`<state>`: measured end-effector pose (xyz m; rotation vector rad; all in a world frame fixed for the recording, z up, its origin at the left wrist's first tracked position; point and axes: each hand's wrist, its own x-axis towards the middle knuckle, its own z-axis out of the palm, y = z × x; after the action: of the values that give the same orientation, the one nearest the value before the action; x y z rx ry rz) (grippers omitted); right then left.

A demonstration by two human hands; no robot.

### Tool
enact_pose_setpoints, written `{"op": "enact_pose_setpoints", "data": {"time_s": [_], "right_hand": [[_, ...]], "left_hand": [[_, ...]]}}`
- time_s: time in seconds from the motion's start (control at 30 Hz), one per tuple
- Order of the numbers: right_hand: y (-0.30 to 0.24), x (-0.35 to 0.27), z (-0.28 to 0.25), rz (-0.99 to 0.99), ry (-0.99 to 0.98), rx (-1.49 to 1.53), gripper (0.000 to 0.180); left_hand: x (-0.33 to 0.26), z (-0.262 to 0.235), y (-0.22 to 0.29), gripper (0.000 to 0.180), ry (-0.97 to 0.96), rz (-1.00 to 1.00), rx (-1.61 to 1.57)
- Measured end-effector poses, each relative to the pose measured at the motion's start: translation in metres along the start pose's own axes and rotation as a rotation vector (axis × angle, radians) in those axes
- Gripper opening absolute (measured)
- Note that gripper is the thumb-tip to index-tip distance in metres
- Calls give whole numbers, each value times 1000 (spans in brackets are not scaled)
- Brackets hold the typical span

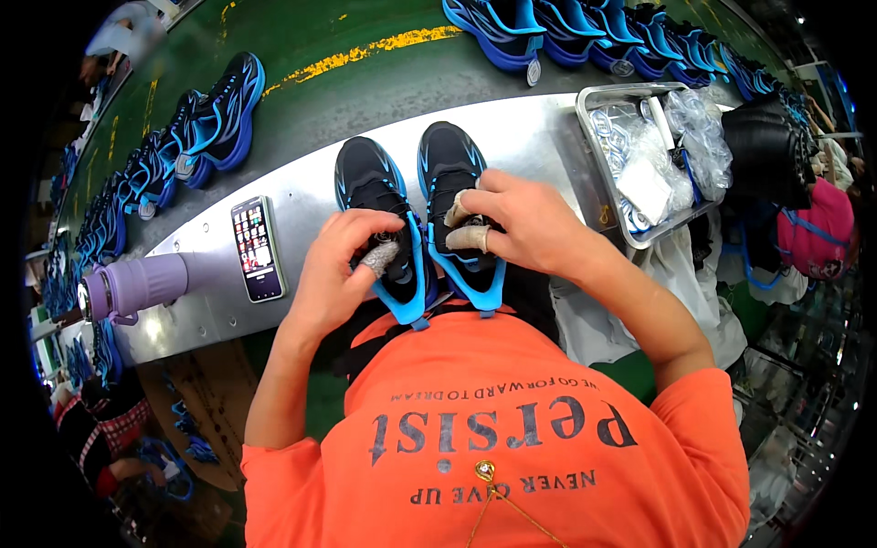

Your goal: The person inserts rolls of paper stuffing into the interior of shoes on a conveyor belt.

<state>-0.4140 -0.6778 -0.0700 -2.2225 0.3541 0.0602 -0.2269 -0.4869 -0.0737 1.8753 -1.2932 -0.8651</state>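
Shoes, black with blue soles, paired toes-away at the near edge of the metal bench (521,137). My left hand (338,269) pinches the collar of the left shoe (375,183); my right hand (530,224), fingers taped, presses curled onto the right shoe (449,164). Left of my grip: a phone (257,248), then a purple bottle (137,285). Right: a tray of clear bags (630,237). Beyond: rows of shoes (585,32)

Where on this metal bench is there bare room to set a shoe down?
Bare steel bench top lies between the right black-and-blue shoe and the metal tray of plastic bags. A narrower strip runs between the smartphone and the left black-and-blue shoe. The middle is crowded by both shoes, the left hand and the right hand.
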Motion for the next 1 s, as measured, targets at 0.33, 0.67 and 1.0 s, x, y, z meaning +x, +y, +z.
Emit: {"op": "enact_pose_setpoints", "data": {"time_s": [0.33,0.67,1.0], "right_hand": [[8,21,24,-200,1,-333,21],[16,-3,1,-110,92,-94,29],[11,-4,2,41,62,-60,32]], "left_hand": [[0,19,6,27,142,-22,120],[6,10,-3,17,47,-99,-104],[-6,54,68,22,-147,-516,-737]]}}
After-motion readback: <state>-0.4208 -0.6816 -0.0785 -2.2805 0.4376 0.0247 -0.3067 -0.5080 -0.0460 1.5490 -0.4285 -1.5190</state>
